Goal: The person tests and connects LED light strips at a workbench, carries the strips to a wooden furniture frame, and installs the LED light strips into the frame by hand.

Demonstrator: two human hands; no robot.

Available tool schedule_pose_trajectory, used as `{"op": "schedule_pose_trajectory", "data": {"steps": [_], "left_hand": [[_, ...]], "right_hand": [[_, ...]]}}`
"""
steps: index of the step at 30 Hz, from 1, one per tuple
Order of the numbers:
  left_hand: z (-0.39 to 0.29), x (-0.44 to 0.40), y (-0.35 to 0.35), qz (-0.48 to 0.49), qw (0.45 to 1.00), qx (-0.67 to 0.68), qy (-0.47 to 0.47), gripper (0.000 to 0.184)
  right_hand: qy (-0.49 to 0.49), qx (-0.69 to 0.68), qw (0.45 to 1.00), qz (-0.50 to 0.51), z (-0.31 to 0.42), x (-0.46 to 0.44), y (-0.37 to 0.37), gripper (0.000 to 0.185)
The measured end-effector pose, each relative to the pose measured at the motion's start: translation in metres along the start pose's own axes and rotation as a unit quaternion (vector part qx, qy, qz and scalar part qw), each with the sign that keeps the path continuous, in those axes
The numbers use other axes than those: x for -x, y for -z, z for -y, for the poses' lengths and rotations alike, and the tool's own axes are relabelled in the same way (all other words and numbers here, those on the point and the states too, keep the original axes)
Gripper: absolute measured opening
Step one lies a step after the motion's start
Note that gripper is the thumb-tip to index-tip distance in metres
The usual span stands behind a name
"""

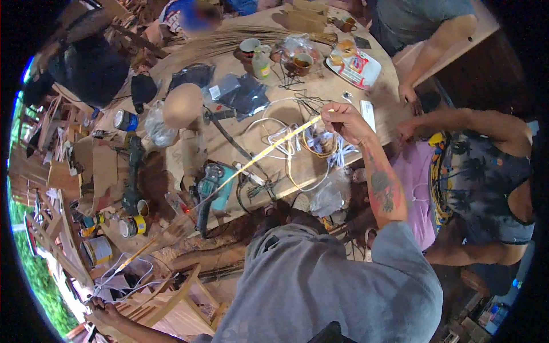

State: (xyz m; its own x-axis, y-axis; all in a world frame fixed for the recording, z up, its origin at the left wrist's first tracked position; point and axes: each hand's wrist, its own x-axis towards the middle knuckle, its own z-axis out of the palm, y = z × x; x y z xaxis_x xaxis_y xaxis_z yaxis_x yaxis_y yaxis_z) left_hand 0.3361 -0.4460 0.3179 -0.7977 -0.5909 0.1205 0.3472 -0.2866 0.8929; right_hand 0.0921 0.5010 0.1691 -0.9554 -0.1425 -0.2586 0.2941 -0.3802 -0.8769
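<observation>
A long, thin yellow measuring tape [274, 147] runs taut on a slant from the table's front edge down to the lower left. Its middle part is blurred. My right hand [343, 121] is above the table and pinches the tape's upper end between thumb and fingers. At the lower left, my left hand [103, 314] is closed at the lower end, though its grip is small and partly dark. White cords [137, 277] lie around that lower end. Beneath my right hand sits a tangle of white cable [309, 186] and wire.
The wooden table [234, 128] carries a teal power tool [214, 186], a bottle [261, 63], cups and a white tray [366, 74]. Paint cans [131, 226] and a green grinder [132, 171] stand left. A wooden chair [177, 303] is below. Co-workers are at the right.
</observation>
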Motion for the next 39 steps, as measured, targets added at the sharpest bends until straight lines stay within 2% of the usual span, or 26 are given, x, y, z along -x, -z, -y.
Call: {"op": "schedule_pose_trajectory", "data": {"steps": [2, 4, 5, 6, 7, 9, 10, 11, 13, 14, 15, 17, 18, 19, 21, 22, 25, 26, 27, 29, 32, 34, 35, 37, 38, 39], "left_hand": [[-0.005, 0.005, 0.005, 0.064, 0.997, -0.037, -0.004, 0.034], [-0.005, 0.019, -0.009, -0.055, 0.968, -0.2, -0.142, 0.029], [-0.003, 0.035, -0.05, -0.106, 0.938, -0.261, -0.201, 0.022], [-0.001, 0.052, -0.09, -0.168, 0.896, -0.326, -0.252, 0.017], [0.001, 0.07, -0.13, -0.237, 0.843, -0.385, -0.291, 0.013], [-0.002, 0.068, -0.142, -0.293, 0.929, -0.154, -0.165, 0.015], [-0.001, 0.069, -0.122, -0.249, 0.931, -0.156, -0.217, 0.012], [0.001, 0.069, -0.103, -0.201, 0.93, -0.153, -0.267, 0.009], [-0.004, 0.071, -0.071, -0.228, 0.924, -0.134, -0.278, 0.009], [-0.005, 0.084, -0.126, -0.383, 0.863, -0.159, -0.29, 0.011], [-0.008, 0.088, -0.118, -0.391, 0.858, -0.15, -0.297, 0.011], [-0.012, 0.098, -0.088, -0.367, 0.839, -0.242, -0.322, 0.014], [-0.019, 0.098, -0.034, -0.381, 0.837, -0.292, -0.262, 0.018], [-0.018, 0.101, -0.034, -0.385, 0.836, -0.29, -0.262, 0.018], [-0.015, 0.111, -0.047, -0.362, 0.869, -0.167, -0.293, 0.03], [-0.012, 0.119, -0.062, -0.319, 0.884, -0.145, -0.309, 0.032], [-0.013, 0.128, -0.048, -0.34, 0.875, -0.165, -0.302, 0.018], [-0.013, 0.128, -0.035, -0.341, 0.875, -0.162, -0.304, 0.018], [-0.013, 0.127, -0.02, -0.362, 0.847, -0.217, -0.325, 0.022], [-0.012, 0.124, -0.044, -0.379, 0.816, -0.269, -0.344, 0.026], [-0.017, 0.118, -0.1, -0.415, 0.82, -0.18, -0.35, 0.016], [-0.022, 0.116, -0.109, -0.372, 0.87, -0.127, -0.299, 0.007], [-0.022, 0.114, -0.109, -0.37, 0.87, -0.125, -0.301, 0.007], [-0.022, 0.105, -0.108, -0.318, 0.904, -0.115, -0.262, 0.014], [-0.024, 0.102, -0.097, -0.307, 0.909, -0.113, -0.259, 0.014], [-0.027, 0.1, -0.079, -0.227, 0.939, -0.101, -0.237, 0.016]], "right_hand": [[0.027, -0.032, 0.999, 0.003, 0.001, -0.016, -0.017, 0.011], [0.062, -0.106, 0.992, -0.01, 0.005, -0.035, -0.044, 0.017], [0.097, -0.153, 0.982, 0.055, 0.003, -0.046, -0.047, 0.015], [0.13, -0.2, 0.963, 0.128, 0.003, -0.06, -0.047, 0.013], [0.126, -0.269, 0.948, 0.116, 0.009, -0.07, -0.061, 0.011], [0.129, -0.389, 0.906, 0.103, 0.029, -0.089, -0.088, 0.013], [0.165, -0.343, 0.924, 0.039, 0.046, -0.093, -0.108, 0.016], [0.142, -0.359, 0.916, 0.112, 0.058, -0.108, -0.106, 0.016], [0.164, -0.316, 0.933, 0.059, 0.102, -0.105, -0.144, 0.013], [0.171, -0.293, 0.937, 0.08, 0.122, -0.1, -0.157, 0.013], [0.18, -0.27, 0.941, 0.099, 0.137, -0.1, -0.17, 0.013], [0.231, -0.26, 0.931, 0.112, 0.159, -0.121, -0.182, 0.015], [0.219, -0.258, 0.931, 0.136, 0.174, -0.119, -0.193, 0.016], [0.205, -0.257, 0.931, 0.157, 0.186, -0.117, -0.203, 0.017], [0.2, -0.25, 0.927, 0.196, 0.204, -0.117, -0.221, 0.018], [0.212, -0.232, 0.928, 0.2, 0.212, -0.11, -0.235, 0.019], [0.224, -0.203, 0.925, 0.229, 0.225, -0.105, -0.251, 0.021], [0.218, -0.206, 0.926, 0.23, 0.226, -0.106, -0.252, 0.021], [0.213, -0.209, 0.926, 0.231, 0.228, -0.107, -0.251, 0.022], [0.205, -0.216, 0.928, 0.224, 0.227, -0.109, -0.245, 0.022], [0.199, -0.2, 0.941, 0.185, 0.223, -0.11, -0.221, 0.021], [0.185, -0.188, 0.957, 0.12, 0.21, -0.107, -0.2, 0.018], [0.189, -0.189, 0.956, 0.122, 0.201, -0.104, -0.187, 0.018], [0.158, -0.193, 0.968, 0.032, 0.182, -0.1, -0.156, 0.017], [0.152, -0.178, 0.971, 0.047, 0.174, -0.097, -0.139, 0.017], [0.153, -0.164, 0.973, 0.054, 0.167, -0.093, -0.118, 0.017]]}}
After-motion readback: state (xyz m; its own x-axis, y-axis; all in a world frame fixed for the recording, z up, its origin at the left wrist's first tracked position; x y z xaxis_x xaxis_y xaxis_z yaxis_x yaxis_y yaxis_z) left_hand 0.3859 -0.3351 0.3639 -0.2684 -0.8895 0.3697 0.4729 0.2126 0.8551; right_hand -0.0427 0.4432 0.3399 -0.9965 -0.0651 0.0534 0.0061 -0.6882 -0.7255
